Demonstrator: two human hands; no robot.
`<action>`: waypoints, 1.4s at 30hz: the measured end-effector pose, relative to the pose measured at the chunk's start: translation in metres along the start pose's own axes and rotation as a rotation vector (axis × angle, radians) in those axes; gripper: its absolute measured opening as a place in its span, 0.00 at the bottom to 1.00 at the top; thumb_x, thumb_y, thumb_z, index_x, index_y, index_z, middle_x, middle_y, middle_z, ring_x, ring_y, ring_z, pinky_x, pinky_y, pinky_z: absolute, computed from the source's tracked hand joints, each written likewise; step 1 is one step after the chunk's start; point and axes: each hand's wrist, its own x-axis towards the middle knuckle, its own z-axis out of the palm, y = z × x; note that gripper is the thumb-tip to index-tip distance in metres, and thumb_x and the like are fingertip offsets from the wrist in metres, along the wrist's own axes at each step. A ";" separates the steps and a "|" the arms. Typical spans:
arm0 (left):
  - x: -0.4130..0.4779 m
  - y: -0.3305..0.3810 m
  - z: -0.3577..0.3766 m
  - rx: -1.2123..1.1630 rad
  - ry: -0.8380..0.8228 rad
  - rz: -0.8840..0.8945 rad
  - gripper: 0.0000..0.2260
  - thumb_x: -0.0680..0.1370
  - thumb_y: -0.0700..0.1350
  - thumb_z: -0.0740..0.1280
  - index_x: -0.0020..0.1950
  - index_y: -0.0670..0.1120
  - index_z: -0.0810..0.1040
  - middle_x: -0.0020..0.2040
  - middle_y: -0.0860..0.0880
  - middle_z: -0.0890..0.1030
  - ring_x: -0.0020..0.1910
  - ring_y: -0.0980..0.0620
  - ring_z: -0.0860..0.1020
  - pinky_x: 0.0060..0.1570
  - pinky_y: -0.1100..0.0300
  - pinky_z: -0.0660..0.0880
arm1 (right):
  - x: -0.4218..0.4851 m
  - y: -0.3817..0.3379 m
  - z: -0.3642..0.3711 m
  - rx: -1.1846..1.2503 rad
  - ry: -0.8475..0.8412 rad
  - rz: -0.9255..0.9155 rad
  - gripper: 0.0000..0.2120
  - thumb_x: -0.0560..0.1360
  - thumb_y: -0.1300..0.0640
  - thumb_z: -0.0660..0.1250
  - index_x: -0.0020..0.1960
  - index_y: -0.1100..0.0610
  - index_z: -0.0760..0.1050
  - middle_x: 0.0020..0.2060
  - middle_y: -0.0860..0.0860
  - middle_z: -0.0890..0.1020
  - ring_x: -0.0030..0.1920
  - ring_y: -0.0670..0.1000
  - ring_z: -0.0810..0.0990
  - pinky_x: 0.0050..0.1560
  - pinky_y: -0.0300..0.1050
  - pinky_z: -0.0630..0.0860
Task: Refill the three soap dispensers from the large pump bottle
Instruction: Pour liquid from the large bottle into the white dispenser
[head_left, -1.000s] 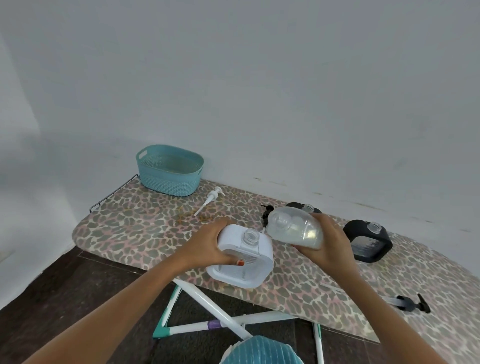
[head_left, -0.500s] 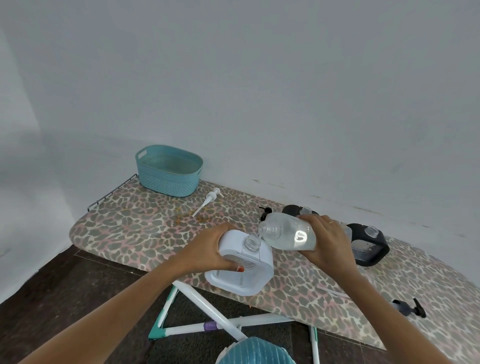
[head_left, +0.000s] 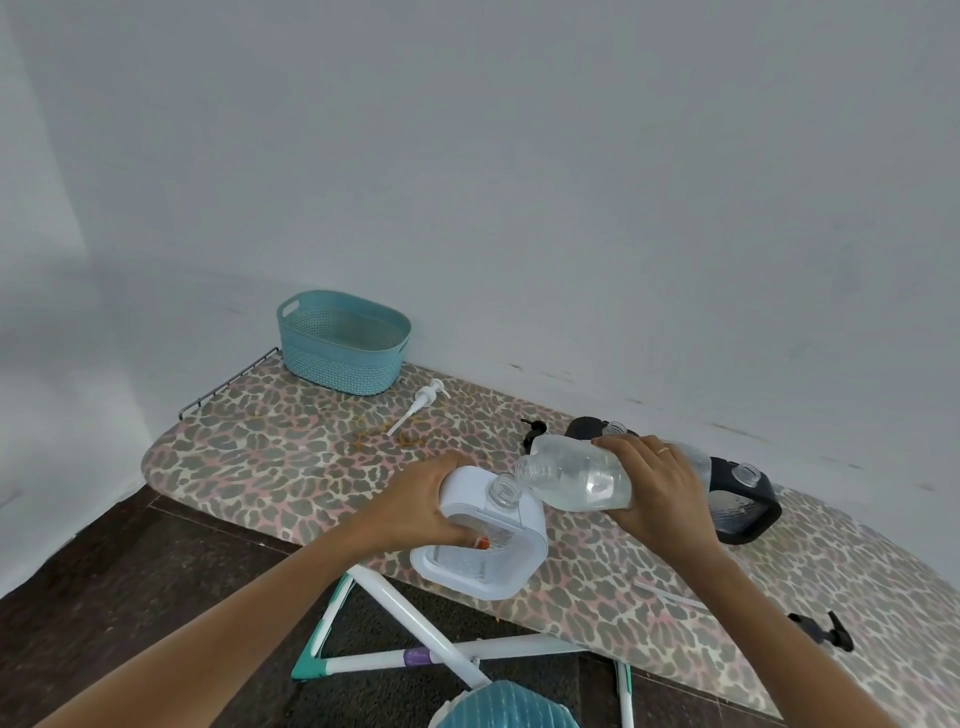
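Observation:
My left hand (head_left: 423, 506) grips a white square soap dispenser (head_left: 480, 540) at the near edge of the leopard-print ironing board (head_left: 270, 457); its clear neck is uncapped. My right hand (head_left: 657, 493) holds the large clear bottle (head_left: 576, 478) tipped on its side, its open mouth just above and right of the dispenser's neck. Clear liquid lies in the bottle's lower side. Two black dispensers sit behind my right hand: one (head_left: 740, 499) to its right, another (head_left: 592, 428) mostly hidden.
A teal basket (head_left: 343, 343) stands at the board's far left end. A white pump with its tube (head_left: 415, 408) lies near it. Black pump heads lie behind the bottle (head_left: 532, 431) and at the right near edge (head_left: 823, 629). Below are the board's white legs (head_left: 415, 618) and dark floor.
My right hand has lowered and tipped the clear bottle, bringing its mouth down to the white dispenser's neck. My left hand keeps holding the dispenser.

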 end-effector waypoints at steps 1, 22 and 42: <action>0.000 -0.001 0.000 -0.006 0.001 0.001 0.24 0.63 0.47 0.78 0.53 0.52 0.71 0.46 0.58 0.75 0.44 0.62 0.75 0.41 0.75 0.69 | 0.001 0.000 0.000 -0.007 0.001 -0.007 0.33 0.52 0.54 0.83 0.52 0.55 0.70 0.43 0.52 0.84 0.38 0.55 0.81 0.37 0.44 0.75; 0.002 -0.005 0.003 -0.021 -0.009 0.015 0.25 0.62 0.49 0.78 0.55 0.49 0.72 0.47 0.55 0.77 0.45 0.61 0.76 0.42 0.73 0.71 | 0.004 0.007 0.001 -0.061 -0.009 -0.034 0.34 0.52 0.56 0.82 0.52 0.55 0.69 0.45 0.52 0.84 0.40 0.56 0.82 0.39 0.46 0.76; -0.001 -0.008 0.005 -0.053 0.030 -0.019 0.34 0.56 0.61 0.71 0.56 0.45 0.73 0.51 0.48 0.79 0.50 0.53 0.77 0.50 0.57 0.76 | 0.009 0.011 -0.003 -0.094 -0.020 -0.034 0.35 0.51 0.56 0.83 0.53 0.55 0.69 0.45 0.52 0.84 0.40 0.55 0.82 0.40 0.44 0.74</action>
